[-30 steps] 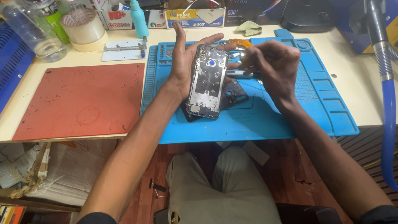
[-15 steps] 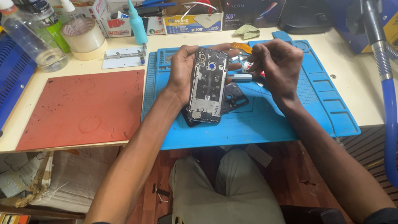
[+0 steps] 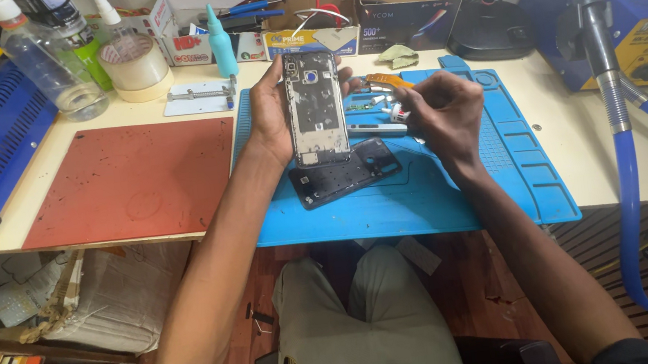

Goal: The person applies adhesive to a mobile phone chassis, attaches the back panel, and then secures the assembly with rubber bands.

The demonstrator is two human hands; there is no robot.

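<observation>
phone teardown, mid-step: opened phone (image 3: 316,109) held up over the blue mat (image 3: 504,176)

left hand (image 3: 274,114) wraps the phone's edge, insides up, above the mat's top half. right hand (image 3: 439,110) curled low on the mat right of the phone, seems to pinch a small part, can't tell which. black back cover (image 3: 348,172) lies on the mat under the phone. next move likely needs fine tip placement on the board.

Blues and reds on a cream bench

Blue mat (image 3: 505,184) under a black back cover (image 3: 343,173); brick-red speckled mat (image 3: 126,181) at nine o'clock; teal bottle (image 3: 222,46) at eleven; blue hose (image 3: 635,234) at three.
</observation>
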